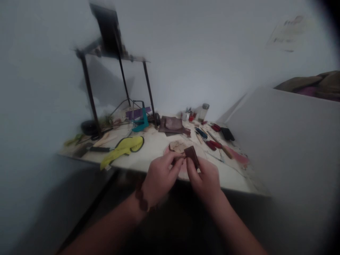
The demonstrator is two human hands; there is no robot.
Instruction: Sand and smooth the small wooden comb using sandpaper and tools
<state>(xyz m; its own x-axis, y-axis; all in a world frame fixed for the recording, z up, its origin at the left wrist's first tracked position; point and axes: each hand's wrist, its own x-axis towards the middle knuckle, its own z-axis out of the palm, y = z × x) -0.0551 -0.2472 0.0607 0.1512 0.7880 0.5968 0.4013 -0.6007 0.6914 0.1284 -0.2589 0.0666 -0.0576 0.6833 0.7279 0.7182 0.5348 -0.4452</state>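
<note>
- Right hand (204,179) is closed on a small dark brown leather piece (191,156), thumb and fingers pinching it near its lower end, so the upper part stands clear, tilted and open to view.
- Left hand (159,177) is close beside it, its fingertips (180,161) at the piece's left edge; whether they clamp or only steady it cannot be told.
- Hands are nearly together and raised just off the table edge, which seems to keep the work near the eyes.
- Dark beaded bracelet (142,200) circles the left wrist.
- Pale cut leather piece (177,146) lies just beyond the hands on a pink sheet (191,152), within easy reach.
- Table (156,148) carries a brown leather sheet (172,124) further back.
- Red-handled tools (211,145) and blue-handled tools (201,133) sit together on the right, handles loosely aligned, perhaps for quick picking up.
- Yellow-green cutout with black border (124,148) lies left, well apart.
</note>
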